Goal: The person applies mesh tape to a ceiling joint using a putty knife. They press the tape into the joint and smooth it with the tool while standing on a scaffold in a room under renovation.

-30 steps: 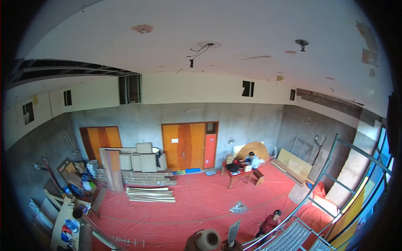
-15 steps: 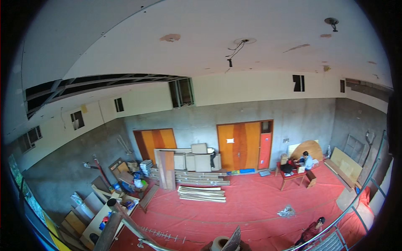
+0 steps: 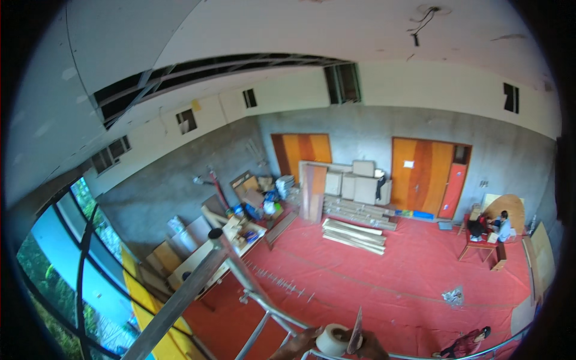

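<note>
A: Where's the roll?

B: Pale roll (image 3: 331, 339), bottom of view, just left of a flat blade (image 3: 356, 332). Left hand (image 3: 302, 344) clasps its outer side; far fingers hidden.

A: Right hand (image 3: 374, 346)?

B: Closed about the blade's lower end, tip upward. Can't tell whether blade and roll touch. One item per hand, side by side: probably keeps both handy, with the free end clear of the fingers.

A: Vantage?

B: High, by the look of it. Metal tubes (image 3: 180, 304) stand before the hands, floor well below; likely frame and guard rail in one.

A: Floor?

B: Red sheeting (image 3: 384, 285), presumably laid to protect the surface. Pale strips (image 3: 354, 236) lie stacked flat on it, perhaps to stay straight. Panels (image 3: 365, 187) stand on edge between the wooden doors (image 3: 437, 180), likely to save room.

A: Others?

B: Person in dark red (image 3: 465, 345), lower right. Another person (image 3: 503, 228) sits beside a table (image 3: 477, 245), well apart from the hands.
</note>
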### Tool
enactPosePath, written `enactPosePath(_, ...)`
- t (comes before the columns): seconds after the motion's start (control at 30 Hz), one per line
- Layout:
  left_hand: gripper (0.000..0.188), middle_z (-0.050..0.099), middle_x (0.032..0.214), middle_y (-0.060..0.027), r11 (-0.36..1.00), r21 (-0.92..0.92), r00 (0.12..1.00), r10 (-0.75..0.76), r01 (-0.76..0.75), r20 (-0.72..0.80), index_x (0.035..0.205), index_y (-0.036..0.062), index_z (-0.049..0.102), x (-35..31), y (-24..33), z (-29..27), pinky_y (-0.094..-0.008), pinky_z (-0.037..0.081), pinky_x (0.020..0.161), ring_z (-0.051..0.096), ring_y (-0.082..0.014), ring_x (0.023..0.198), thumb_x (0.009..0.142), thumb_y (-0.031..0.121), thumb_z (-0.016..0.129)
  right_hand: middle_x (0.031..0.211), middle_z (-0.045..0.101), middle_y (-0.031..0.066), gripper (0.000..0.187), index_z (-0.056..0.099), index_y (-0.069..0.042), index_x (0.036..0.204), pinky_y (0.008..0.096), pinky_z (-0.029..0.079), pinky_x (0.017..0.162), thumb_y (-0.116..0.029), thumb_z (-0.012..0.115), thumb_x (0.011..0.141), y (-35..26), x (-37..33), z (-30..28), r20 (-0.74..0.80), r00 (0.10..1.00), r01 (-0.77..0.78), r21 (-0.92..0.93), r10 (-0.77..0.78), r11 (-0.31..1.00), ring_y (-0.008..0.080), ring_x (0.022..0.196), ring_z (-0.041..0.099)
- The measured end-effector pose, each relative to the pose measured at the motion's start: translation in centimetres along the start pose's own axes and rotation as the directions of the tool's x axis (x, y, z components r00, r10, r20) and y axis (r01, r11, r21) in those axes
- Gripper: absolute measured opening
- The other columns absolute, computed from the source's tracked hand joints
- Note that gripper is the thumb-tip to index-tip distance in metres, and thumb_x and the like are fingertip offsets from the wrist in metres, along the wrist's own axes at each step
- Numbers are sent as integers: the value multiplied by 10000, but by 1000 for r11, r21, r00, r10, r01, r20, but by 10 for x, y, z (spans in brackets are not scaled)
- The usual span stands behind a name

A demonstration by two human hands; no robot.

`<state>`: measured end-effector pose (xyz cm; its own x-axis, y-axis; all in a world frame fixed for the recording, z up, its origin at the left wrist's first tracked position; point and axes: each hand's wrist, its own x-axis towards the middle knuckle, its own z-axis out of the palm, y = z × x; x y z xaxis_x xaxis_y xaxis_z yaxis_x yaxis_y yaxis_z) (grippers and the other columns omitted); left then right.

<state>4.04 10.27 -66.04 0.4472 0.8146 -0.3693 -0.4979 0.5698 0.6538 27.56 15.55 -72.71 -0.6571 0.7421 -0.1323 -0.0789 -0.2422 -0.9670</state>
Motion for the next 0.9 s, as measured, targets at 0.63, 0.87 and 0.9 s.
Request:
enactPosePath(0.63,162,543,772,-24,759,408,711,636,-507,-300,881,33,518,20,-7,-44,-273,446,711,534,-117,739,767,-81,535,798,572,53,455,564,11,1030,235,427,489,38,570,576,21,-11,27,-323,942,97,-5,-93,995,110,571,530)
enactPosePath(0.87,211,604,860,-72,485,570,592,806,-663,2,929,-44,570,-24,41,26,-241,481,702,590,-125,791,754,-161,591,646,533,23,209,555,15,953,215,342,422,-94,640,796,-13,-12,42,-441,870,-207,79,220,975,67,474,458)
enactPosePath(0.9,211,604,860,-72,484,570,590,807,-664,2,929,-44,570,-29,42,33,-241,481,702,590,-125,791,754,-161,591,646,533,23,209,555,15,953,215,342,422,-94,640,796,-15,-12,43,-440,871,-206,78,219,975,67,474,458)
